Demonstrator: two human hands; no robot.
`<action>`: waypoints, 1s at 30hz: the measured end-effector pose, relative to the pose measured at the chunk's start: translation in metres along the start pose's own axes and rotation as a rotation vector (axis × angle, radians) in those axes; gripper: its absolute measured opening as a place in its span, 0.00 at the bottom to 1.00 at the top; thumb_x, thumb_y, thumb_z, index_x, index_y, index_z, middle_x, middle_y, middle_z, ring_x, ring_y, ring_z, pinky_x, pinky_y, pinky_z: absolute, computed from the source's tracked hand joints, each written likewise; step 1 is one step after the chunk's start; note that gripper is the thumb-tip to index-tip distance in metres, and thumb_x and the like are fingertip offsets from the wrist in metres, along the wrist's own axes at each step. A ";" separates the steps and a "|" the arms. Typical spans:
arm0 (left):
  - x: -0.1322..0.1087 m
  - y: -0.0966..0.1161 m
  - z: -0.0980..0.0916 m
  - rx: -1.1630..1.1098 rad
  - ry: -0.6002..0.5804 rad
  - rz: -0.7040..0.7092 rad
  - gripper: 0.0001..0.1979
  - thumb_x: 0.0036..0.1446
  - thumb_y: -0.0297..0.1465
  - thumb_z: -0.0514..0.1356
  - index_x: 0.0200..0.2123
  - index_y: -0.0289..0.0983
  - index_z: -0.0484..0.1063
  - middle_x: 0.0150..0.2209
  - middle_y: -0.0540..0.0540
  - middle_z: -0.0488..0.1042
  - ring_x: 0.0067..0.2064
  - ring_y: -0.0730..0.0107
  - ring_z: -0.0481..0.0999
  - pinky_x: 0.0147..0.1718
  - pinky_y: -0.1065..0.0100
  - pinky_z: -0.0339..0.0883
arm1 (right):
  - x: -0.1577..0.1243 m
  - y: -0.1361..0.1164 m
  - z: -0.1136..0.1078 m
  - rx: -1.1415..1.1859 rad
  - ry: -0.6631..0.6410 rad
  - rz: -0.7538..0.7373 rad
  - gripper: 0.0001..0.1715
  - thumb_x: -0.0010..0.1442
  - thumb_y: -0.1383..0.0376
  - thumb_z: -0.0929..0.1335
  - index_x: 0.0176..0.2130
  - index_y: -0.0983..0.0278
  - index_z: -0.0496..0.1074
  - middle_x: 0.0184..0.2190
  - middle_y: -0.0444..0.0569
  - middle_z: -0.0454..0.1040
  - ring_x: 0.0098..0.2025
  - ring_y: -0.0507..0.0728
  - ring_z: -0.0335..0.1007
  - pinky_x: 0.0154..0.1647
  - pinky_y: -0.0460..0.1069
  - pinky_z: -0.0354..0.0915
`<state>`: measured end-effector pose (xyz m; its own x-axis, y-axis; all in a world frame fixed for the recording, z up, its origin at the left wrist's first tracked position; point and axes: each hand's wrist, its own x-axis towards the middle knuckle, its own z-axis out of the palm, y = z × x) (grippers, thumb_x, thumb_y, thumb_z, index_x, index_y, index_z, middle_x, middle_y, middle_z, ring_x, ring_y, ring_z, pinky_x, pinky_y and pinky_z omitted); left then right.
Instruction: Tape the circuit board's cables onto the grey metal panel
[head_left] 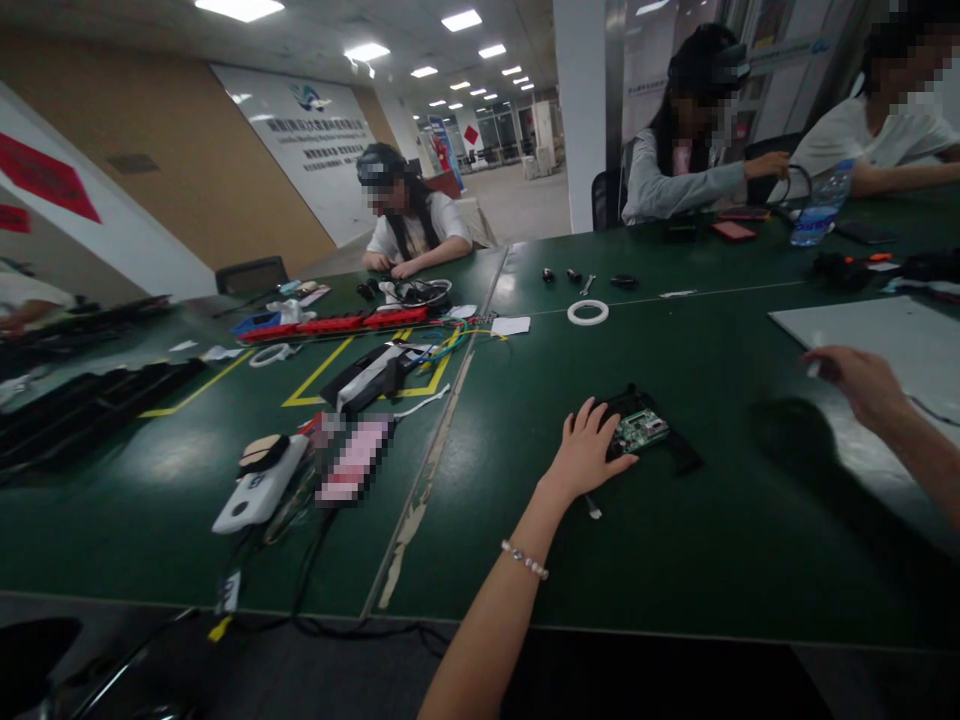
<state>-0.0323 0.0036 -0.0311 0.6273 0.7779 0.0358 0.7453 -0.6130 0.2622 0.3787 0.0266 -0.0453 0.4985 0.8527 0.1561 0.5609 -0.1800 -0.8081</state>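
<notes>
My left hand (585,448) lies with fingers spread over the left side of a black device, and its thumb reaches toward a green circuit board (642,431) exposed there. A black frame part (684,455) sticks out to the right of the board. Just below my palm, a short cable end with a pale connector (594,509) shows on the table. Off to the right, my right hand (862,388) is raised above the tabletop, fingers pinched together. A small whitish piece (814,369) shows at its fingertips, too blurred to name.
Beyond the device lie a white tape roll (587,313), a small wrench (588,285) and several small black parts. A white board (877,340) is at right, near a water bottle (821,205). Phones and cables lie at left. Several people sit around the green table (510,570).
</notes>
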 end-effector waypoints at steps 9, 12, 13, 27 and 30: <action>0.003 -0.003 0.010 0.031 0.030 0.006 0.32 0.59 0.48 0.53 0.63 0.40 0.54 0.67 0.39 0.49 0.69 0.52 0.37 0.62 0.42 0.44 | -0.147 -0.130 0.084 0.488 -1.009 -0.214 0.21 0.62 0.53 0.63 0.51 0.62 0.63 0.30 0.45 0.69 0.33 0.51 0.66 0.34 0.47 0.64; 0.004 -0.007 0.015 0.055 -0.015 0.008 0.30 0.59 0.40 0.55 0.63 0.40 0.54 0.67 0.40 0.49 0.69 0.53 0.37 0.63 0.43 0.42 | -0.181 -0.152 0.119 0.596 -1.159 -0.218 0.23 0.63 0.53 0.63 0.53 0.61 0.60 0.29 0.43 0.67 0.27 0.49 0.64 0.28 0.45 0.62; 0.004 -0.008 0.016 0.064 -0.021 0.006 0.29 0.60 0.38 0.54 0.63 0.41 0.54 0.67 0.40 0.48 0.69 0.54 0.37 0.63 0.43 0.42 | -0.189 -0.153 0.129 0.617 -1.174 -0.202 0.24 0.62 0.53 0.63 0.54 0.61 0.59 0.27 0.42 0.67 0.25 0.48 0.63 0.25 0.44 0.60; 0.008 -0.007 0.017 0.094 -0.023 0.003 0.28 0.60 0.36 0.52 0.63 0.39 0.53 0.67 0.39 0.48 0.69 0.52 0.36 0.62 0.42 0.45 | -0.206 -0.139 0.150 0.046 -0.725 -0.523 0.34 0.66 0.49 0.58 0.65 0.59 0.50 0.24 0.46 0.69 0.20 0.53 0.64 0.22 0.47 0.62; 0.007 -0.010 0.022 0.102 0.043 0.025 0.28 0.62 0.42 0.51 0.63 0.39 0.53 0.67 0.39 0.49 0.69 0.53 0.38 0.62 0.43 0.46 | -0.210 -0.134 0.156 -0.012 -0.561 -0.666 0.34 0.66 0.47 0.55 0.64 0.59 0.53 0.25 0.51 0.68 0.25 0.56 0.66 0.26 0.49 0.63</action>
<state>-0.0308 0.0120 -0.0546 0.6373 0.7661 0.0834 0.7499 -0.6414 0.1617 0.0960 -0.0519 -0.0587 -0.3332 0.8975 0.2889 0.6287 0.4399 -0.6413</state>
